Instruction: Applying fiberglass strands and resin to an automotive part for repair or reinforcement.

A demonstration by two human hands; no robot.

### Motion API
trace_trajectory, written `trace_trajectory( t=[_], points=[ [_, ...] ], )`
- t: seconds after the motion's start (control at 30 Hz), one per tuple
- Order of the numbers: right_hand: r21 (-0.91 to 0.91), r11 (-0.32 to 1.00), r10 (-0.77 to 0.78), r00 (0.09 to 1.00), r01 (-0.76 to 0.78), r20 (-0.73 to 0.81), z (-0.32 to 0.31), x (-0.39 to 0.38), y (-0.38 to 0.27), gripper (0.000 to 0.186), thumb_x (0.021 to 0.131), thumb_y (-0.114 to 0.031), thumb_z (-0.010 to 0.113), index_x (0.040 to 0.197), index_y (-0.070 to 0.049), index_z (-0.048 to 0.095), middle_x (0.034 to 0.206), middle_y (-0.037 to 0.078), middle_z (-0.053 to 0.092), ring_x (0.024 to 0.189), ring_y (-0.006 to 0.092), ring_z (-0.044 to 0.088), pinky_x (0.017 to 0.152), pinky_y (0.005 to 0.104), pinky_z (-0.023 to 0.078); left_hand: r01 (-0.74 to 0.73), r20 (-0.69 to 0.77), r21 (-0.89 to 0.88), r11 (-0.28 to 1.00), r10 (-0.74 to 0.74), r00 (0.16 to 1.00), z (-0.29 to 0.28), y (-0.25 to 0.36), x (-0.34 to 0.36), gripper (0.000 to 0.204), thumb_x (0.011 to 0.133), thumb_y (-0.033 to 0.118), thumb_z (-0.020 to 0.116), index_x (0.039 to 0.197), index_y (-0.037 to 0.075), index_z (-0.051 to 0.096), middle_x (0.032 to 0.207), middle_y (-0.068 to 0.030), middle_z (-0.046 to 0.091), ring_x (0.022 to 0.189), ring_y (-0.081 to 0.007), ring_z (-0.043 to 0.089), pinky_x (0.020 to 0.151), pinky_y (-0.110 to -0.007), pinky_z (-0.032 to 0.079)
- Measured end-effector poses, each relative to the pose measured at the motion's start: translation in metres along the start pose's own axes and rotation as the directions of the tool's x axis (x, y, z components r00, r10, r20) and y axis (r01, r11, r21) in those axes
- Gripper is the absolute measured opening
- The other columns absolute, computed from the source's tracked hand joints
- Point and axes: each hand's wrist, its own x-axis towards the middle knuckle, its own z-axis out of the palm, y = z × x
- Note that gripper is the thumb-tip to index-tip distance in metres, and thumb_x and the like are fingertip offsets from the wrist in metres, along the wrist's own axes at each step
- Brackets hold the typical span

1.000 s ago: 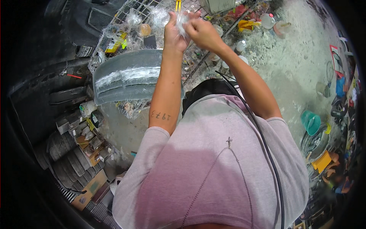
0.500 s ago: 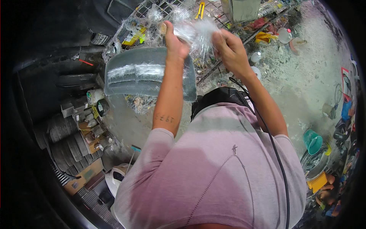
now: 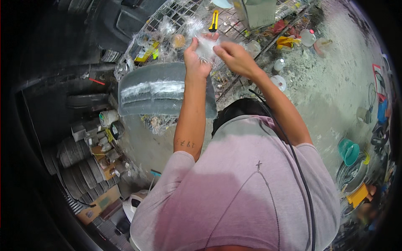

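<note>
The tuft is made up of fine, glossy, glass-like strands. The panel is finished in smooth, dull grey and is crossed by a rough, shiny band of white fibre. The grid is formed of metal bars. Plastic is seen in the yellow knife, the smooth green bucket and the translucent bottle. The floor is surfaced in rough, stained concrete. Matt cloth is shown by the shirt, grey metal by the necklace; the cable is sheathed in smooth black.
</note>
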Motion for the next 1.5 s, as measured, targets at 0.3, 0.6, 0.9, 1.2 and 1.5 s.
trace_trajectory(
  t=[0.3, 0.6, 0.9, 1.2, 1.5],
  points=[
    [-0.055, 0.973, -0.212, 0.966, 0.222, 0.149, 0.007, -0.040, -0.034, 0.028, 0.094, -0.020, 0.051, 0.076, 0.000, 0.056, 0.073, 0.020, 0.057, 0.068, 0.0362, 0.057, 0.063, 0.0426, 0.045, -0.181, -0.376, -0.143, 0.973, 0.116, 0.919, -0.105, 0.074, 0.061, 0.038, 0.103, 0.036, 0.030, 0.095, 0.003, 0.048, 0.097, -0.0152, 0.061, 0.099, -0.0347, 0.062, 0.099, -0.065, 0.036],
    [0.219, 0.974, -0.032, 0.997, 0.049, -0.077, -0.016, 0.013, -0.068, 0.034, 0.094, -0.030, 0.056, 0.081, 0.000, 0.065, 0.068, 0.016, 0.060, 0.062, 0.0305, 0.059, 0.060, 0.0384, 0.045, -0.116, 0.135, -0.120, 0.986, 0.132, 0.982, -0.012, -0.006, 0.013, 0.075, 0.089, 0.067, 0.044, 0.120, -0.001, 0.048, 0.111, -0.0180, 0.059, 0.105, -0.0336, 0.059, 0.094, -0.051, 0.047],
    [-0.126, 0.986, 0.093, 0.987, -0.109, -0.129, -0.008, -0.004, -0.043, 0.037, 0.081, -0.036, 0.070, 0.078, -0.001, 0.063, 0.069, 0.015, 0.061, 0.065, 0.0300, 0.062, 0.063, 0.0381, 0.050, -0.108, -0.142, -0.032, 0.994, 0.103, 0.984, -0.007, 0.000, 0.006, 0.018, 0.101, 0.020, 0.040, 0.107, 0.008, 0.052, 0.109, -0.0137, 0.059, 0.112, -0.0287, 0.059, 0.094, -0.049, 0.048],
    [-0.056, 0.991, -0.110, 0.979, 0.121, 0.172, 0.003, -0.001, -0.015, 0.028, 0.091, -0.024, 0.054, 0.081, 0.002, 0.058, 0.076, 0.022, 0.059, 0.071, 0.0374, 0.058, 0.065, 0.0454, 0.045, -0.024, 0.014, 0.007, 1.000, 0.024, 1.000, 0.004, -0.003, -0.010, 0.026, 0.100, 0.024, 0.038, 0.094, 0.004, 0.053, 0.100, -0.0129, 0.060, 0.112, -0.0285, 0.059, 0.090, -0.050, 0.048],
    [0.050, 0.991, -0.122, 0.992, 0.122, -0.003, -0.001, -0.042, -0.027, 0.026, 0.092, -0.018, 0.052, 0.074, 0.002, 0.055, 0.065, 0.016, 0.051, 0.058, 0.0297, 0.050, 0.058, 0.0379, 0.041, -0.113, -0.383, -0.104, 0.988, 0.065, 0.921, -0.039, 0.039, 0.028, 0.025, 0.098, 0.017, 0.030, 0.095, 0.008, 0.052, 0.095, -0.0091, 0.062, 0.110, -0.0279, 0.060, 0.094, -0.052, 0.046]
  ],
)
